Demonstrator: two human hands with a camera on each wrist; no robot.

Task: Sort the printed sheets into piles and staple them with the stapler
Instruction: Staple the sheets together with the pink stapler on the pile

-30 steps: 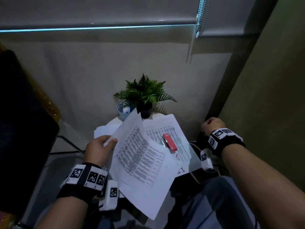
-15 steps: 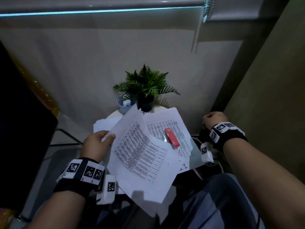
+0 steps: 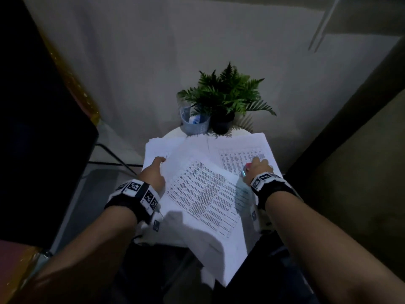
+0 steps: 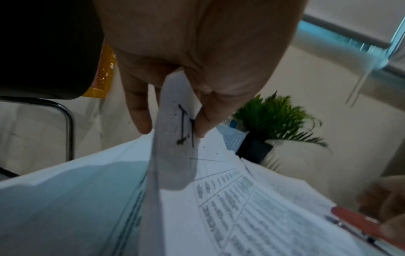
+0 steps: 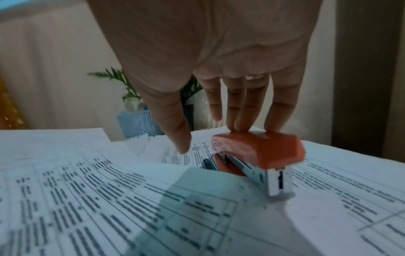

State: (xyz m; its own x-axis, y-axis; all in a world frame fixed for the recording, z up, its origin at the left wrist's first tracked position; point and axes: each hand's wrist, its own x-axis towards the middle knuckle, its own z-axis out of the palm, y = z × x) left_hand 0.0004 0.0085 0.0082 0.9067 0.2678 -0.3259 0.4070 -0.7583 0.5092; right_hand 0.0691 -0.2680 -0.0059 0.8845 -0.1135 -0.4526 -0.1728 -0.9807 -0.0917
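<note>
left hand (image 4: 186, 57): grip pinches top sheet (image 3: 203, 189), lifting its corner to separate it from pile.
right hand (image 5: 219, 60): fingertips touch stapler (image 5: 260, 152), thumb spread, grip not yet closed.

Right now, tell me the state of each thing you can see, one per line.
Left hand: pinches a sheet corner.
Held sheet: lifted, overlapping the piles.
Right hand: fingertips on the stapler, not gripping.
Stapler: closed, resting on the sheets.
Potted fern: upright.
Blue cup: upright.
</note>
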